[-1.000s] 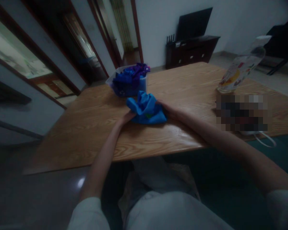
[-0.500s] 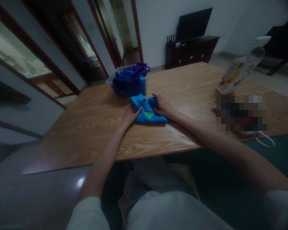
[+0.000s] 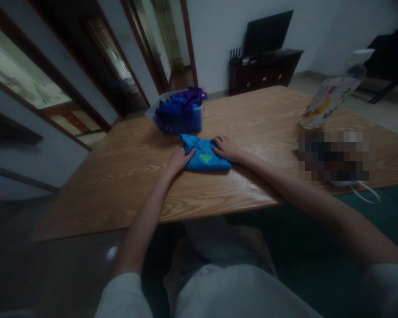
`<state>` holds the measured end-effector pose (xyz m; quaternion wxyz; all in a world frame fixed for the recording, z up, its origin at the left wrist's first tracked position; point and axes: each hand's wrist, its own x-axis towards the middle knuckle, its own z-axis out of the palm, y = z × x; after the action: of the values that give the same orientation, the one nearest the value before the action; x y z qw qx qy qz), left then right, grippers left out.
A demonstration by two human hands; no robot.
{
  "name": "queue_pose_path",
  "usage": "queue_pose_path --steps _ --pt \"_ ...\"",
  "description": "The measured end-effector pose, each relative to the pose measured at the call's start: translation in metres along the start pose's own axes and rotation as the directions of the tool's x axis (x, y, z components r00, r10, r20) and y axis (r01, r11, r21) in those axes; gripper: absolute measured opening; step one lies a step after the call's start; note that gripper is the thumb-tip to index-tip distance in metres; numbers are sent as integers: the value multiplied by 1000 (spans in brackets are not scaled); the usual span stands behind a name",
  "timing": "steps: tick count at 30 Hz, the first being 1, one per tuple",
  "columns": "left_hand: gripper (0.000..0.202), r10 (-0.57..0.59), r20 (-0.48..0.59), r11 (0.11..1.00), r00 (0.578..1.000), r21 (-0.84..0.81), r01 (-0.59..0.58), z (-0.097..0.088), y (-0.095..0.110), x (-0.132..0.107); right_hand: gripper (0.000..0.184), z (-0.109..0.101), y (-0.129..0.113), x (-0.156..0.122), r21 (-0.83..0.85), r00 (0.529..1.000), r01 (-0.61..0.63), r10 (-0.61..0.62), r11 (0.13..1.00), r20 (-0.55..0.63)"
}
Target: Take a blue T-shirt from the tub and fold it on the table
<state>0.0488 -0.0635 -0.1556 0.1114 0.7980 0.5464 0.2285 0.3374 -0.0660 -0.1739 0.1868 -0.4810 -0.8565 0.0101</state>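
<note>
Blue cloth: bright blue folded piece (image 3: 207, 161) lying pretty flat on the near side of the tub, a touch to its right, close but not touching as far as I can see. Got a green logo with a triangle, lettering's too soft to read.
Left hand: (image 3: 179, 159) straight down on the near side of the tub, at the cloth's left edge. Thumb's on top; the other fingers are mostly hidden, so can't tell if it's actually pinching anything.
Right hand: (image 3: 226, 149) nearer than the tub and off to its right, palm down on the cloth's far right corner, fingers loosely spread on top and not closed round it.
Tub: clear plastic (image 3: 154, 115), stuffed above the rim with blue and purple fabric (image 3: 179, 106).
Table: wood-grain top (image 3: 119, 176) under the tub.
Bottle: clear, white cap, fruity label (image 3: 331, 97), well right of the tub.
Pixelated patch: (image 3: 334, 154) right of the tub and nearer, white loop (image 3: 368, 194) poking out.
Screen: black one (image 3: 268, 33) on a dark cabinet (image 3: 265, 75), beyond the tub to the right.
</note>
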Motion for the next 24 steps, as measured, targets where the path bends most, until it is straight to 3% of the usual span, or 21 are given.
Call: queue_pose_path --steps 24 --pt "59 16 -9 999 1000 -35 -17 0 0 0 59 0 0 -1 5 1000 -5 5 1000 -15"
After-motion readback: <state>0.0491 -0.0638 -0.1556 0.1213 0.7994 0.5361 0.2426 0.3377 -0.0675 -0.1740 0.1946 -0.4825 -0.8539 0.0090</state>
